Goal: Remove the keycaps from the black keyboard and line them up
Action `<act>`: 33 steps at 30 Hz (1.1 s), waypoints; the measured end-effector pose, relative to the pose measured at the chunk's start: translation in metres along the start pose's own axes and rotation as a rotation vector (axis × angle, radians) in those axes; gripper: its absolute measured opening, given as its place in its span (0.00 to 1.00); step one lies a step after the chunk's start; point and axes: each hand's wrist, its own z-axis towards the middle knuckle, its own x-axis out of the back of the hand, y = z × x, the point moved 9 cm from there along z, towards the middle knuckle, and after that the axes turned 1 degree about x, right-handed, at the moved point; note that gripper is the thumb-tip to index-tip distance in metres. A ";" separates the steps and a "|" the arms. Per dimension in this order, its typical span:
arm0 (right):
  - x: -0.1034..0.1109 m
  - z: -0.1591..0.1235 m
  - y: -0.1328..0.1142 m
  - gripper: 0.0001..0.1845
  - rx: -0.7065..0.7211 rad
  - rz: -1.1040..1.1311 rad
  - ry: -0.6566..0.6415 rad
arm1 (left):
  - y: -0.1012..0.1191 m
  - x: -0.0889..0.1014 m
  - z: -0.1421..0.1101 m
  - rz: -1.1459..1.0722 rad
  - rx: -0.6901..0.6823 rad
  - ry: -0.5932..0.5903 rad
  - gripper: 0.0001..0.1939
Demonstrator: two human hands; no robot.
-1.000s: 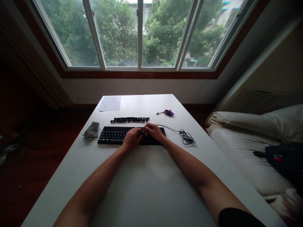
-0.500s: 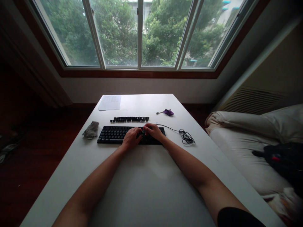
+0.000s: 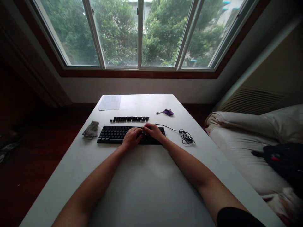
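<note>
A black keyboard (image 3: 111,134) lies across the white table, with part of its right half hidden under my hands. My left hand (image 3: 132,137) rests on it, fingers curled down over the keys right of its middle. Close beside it, my right hand (image 3: 152,130) bends over the keyboard's right part with thumb and fingertips pinched together. Whatever is between those fingertips is too small to make out. Just behind the keyboard stand several loose black keycaps (image 3: 130,119) in two uneven rows.
Left of the keyboard lies a crumpled grey cloth (image 3: 91,130). A coiled black cable (image 3: 187,137) sits to the right. Farther back are a small brush with a purple part (image 3: 168,112) and a paper sheet (image 3: 110,102). A pale sofa (image 3: 232,142) borders the table's right side.
Both hands stay at nearly the same place on the keyboard, with only slight finger movement. The view shifts a little; nothing else visibly moves.
</note>
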 end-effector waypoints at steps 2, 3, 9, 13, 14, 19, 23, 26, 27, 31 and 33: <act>0.000 0.000 0.000 0.16 -0.002 -0.002 -0.003 | 0.000 -0.001 0.000 0.002 -0.001 -0.007 0.11; -0.001 0.000 0.000 0.16 -0.004 -0.005 -0.004 | 0.000 -0.001 0.000 0.003 0.000 -0.008 0.11; -0.001 0.000 0.001 0.17 -0.014 -0.020 -0.009 | 0.000 -0.001 0.000 0.012 -0.001 -0.009 0.11; -0.001 0.000 0.001 0.17 -0.014 -0.034 -0.010 | 0.001 0.000 0.000 0.021 -0.005 -0.010 0.11; -0.001 0.000 0.001 0.17 -0.013 -0.037 -0.011 | 0.001 0.000 0.000 0.023 -0.007 -0.011 0.11; -0.001 0.000 0.001 0.16 -0.002 -0.041 -0.010 | 0.002 0.000 0.000 0.031 -0.008 -0.014 0.11; -0.002 0.000 0.002 0.16 -0.012 -0.054 -0.014 | 0.003 0.000 0.000 0.038 -0.017 -0.018 0.11; -0.002 0.000 0.003 0.17 -0.017 -0.066 -0.016 | 0.004 0.001 0.000 0.041 -0.019 -0.016 0.11; -0.002 0.000 0.004 0.17 -0.016 -0.070 -0.015 | 0.004 0.001 0.000 0.041 -0.019 -0.016 0.11; -0.002 0.000 0.003 0.16 -0.009 -0.083 -0.013 | 0.004 0.000 0.000 0.039 -0.021 -0.018 0.12; -0.002 0.000 0.002 0.16 -0.004 -0.082 -0.014 | 0.004 0.000 0.000 0.036 -0.020 -0.018 0.12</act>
